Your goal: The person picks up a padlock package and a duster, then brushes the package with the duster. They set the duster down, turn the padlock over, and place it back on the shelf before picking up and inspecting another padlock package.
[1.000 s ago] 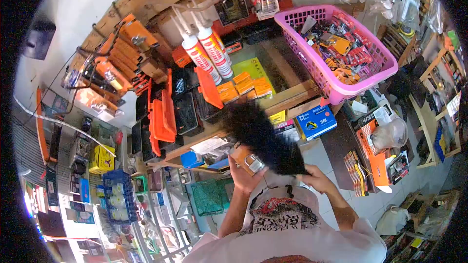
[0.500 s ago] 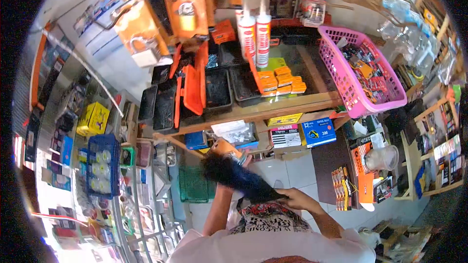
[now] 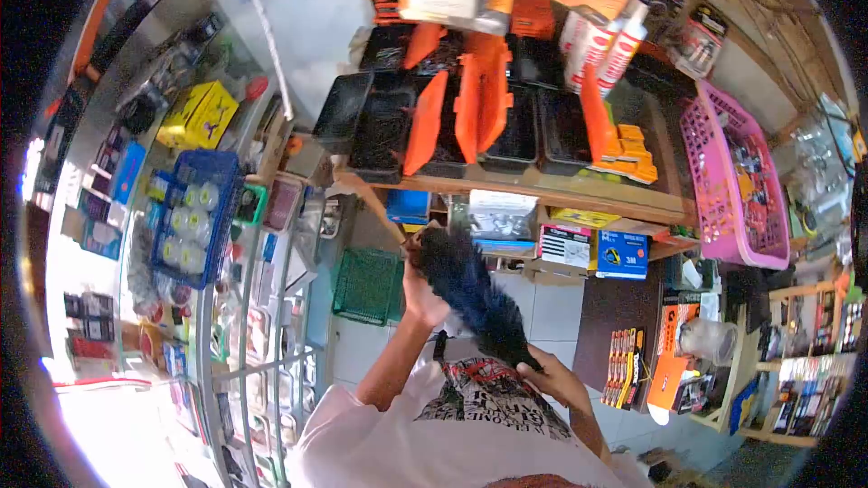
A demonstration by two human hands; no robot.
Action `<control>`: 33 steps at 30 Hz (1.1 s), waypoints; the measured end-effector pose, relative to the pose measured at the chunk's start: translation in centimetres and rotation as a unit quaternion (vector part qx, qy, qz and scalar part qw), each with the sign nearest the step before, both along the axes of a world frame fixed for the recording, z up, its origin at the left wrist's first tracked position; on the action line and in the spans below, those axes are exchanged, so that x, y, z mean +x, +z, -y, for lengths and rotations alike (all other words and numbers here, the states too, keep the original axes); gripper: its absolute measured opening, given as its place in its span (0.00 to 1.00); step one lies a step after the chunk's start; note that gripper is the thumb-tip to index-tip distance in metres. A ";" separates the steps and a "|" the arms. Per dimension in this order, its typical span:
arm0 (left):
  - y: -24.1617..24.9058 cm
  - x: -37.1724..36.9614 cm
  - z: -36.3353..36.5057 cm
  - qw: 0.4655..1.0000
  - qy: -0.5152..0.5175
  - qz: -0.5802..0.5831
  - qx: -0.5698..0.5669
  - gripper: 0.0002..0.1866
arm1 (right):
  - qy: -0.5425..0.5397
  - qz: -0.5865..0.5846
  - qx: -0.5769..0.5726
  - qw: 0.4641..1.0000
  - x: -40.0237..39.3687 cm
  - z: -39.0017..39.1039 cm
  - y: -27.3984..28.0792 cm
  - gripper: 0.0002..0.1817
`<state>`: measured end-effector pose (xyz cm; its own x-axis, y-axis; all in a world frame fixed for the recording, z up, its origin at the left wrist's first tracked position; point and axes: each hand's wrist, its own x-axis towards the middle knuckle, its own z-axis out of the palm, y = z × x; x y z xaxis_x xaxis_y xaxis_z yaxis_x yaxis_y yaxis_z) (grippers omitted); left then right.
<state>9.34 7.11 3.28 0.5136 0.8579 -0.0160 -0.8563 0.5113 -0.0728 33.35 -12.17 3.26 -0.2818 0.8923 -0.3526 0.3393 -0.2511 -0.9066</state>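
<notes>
A dark blue-black feather duster [image 3: 475,294] slants across the middle of the head view, in front of my shirt. My right hand [image 3: 553,378] is closed around its lower right end. Near the other end is my left hand [image 3: 423,296], its palm side partly showing beside the feathers. The duster covers the left fingers, so whether they grip anything is hidden. Above both hands runs the wooden edge of a glass-topped counter [image 3: 506,201], with black bins [image 3: 384,136] and orange dividers [image 3: 427,122] on it.
A pink basket [image 3: 714,176] of small packets stands at the counter's right end. White sealant tubes [image 3: 608,52] and small orange boxes [image 3: 628,154] sit near it. At left, a blue basket [image 3: 221,244] rests on glass shelving. A green crate [image 3: 366,287] stands low behind my left arm.
My view has swung left, so the counter and its bins appear further right. The duster is now tilted more steeply, and the orange item seen beside its tip no longer shows.
</notes>
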 end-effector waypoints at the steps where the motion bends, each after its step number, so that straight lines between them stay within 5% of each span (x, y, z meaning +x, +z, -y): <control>1: -0.9 -0.2 -0.2 1.000 -0.002 0.003 0.029 0.37 | -0.024 -0.009 -0.011 1.000 0.0 0.3 -0.6 0.26; 5: -2.2 -0.6 0.1 1.000 0.021 -0.011 -0.016 0.40 | -0.130 -0.046 -0.064 0.988 -0.1 -0.4 0.3 0.27; 7: -1.2 -0.5 0.0 0.994 0.044 0.053 -0.089 0.43 | -0.105 0.011 0.000 0.994 -0.1 -0.7 1.1 0.26; 8: -0.3 -0.2 -0.2 0.995 0.048 -0.009 -0.088 0.47 | -0.085 0.038 0.054 0.994 0.0 -0.6 0.8 0.25; 11: -2.1 -0.7 0.6 0.999 0.007 -0.043 0.011 0.46 | -0.030 0.039 -0.037 0.998 1.5 -1.1 1.7 0.25; 14: -7.3 -1.3 0.8 0.991 0.013 0.132 0.034 0.48 | -0.103 0.052 -0.027 0.993 1.6 -0.7 1.5 0.25; 16: -3.9 -0.9 1.1 0.989 0.059 0.092 -0.100 0.50 | -0.076 0.054 -0.022 0.995 1.8 -0.4 1.5 0.23; 18: -3.5 -0.8 1.0 0.999 0.048 0.009 0.018 0.50 | -0.035 0.046 -0.017 0.998 1.8 -0.6 1.5 0.22; 22: -2.0 -1.5 2.0 0.980 0.063 0.187 -0.034 0.53 | -0.154 0.014 -0.095 0.983 0.6 0.0 0.9 0.21; 25: -3.4 -2.5 1.2 0.998 0.039 0.009 0.055 0.54 | -0.026 0.011 -0.041 0.999 1.4 -0.1 0.6 0.20; 26: -3.8 -2.8 1.3 0.998 0.044 -0.008 0.039 0.54 | -0.065 0.004 -0.040 0.997 1.4 0.3 -0.1 0.20; 28: -3.4 -3.0 1.2 0.996 0.065 0.045 -0.028 0.54 | -0.144 -0.011 -0.037 0.989 1.0 0.9 -1.6 0.19; 30: -3.8 -3.1 1.3 0.982 0.083 0.139 -0.097 0.54 | -0.113 -0.001 -0.048 0.992 1.0 1.2 -1.5 0.19; 33: -5.5 -3.5 1.1 0.997 0.053 -0.001 0.062 0.54 | -0.074 -0.002 -0.047 0.996 1.0 0.4 -0.3 0.19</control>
<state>5.88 6.00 -2.25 0.4193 0.9031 0.0927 -0.9064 0.4222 -0.0131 34.36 -12.52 2.99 -0.1516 0.8871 -0.4360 0.2894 -0.3820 -0.8777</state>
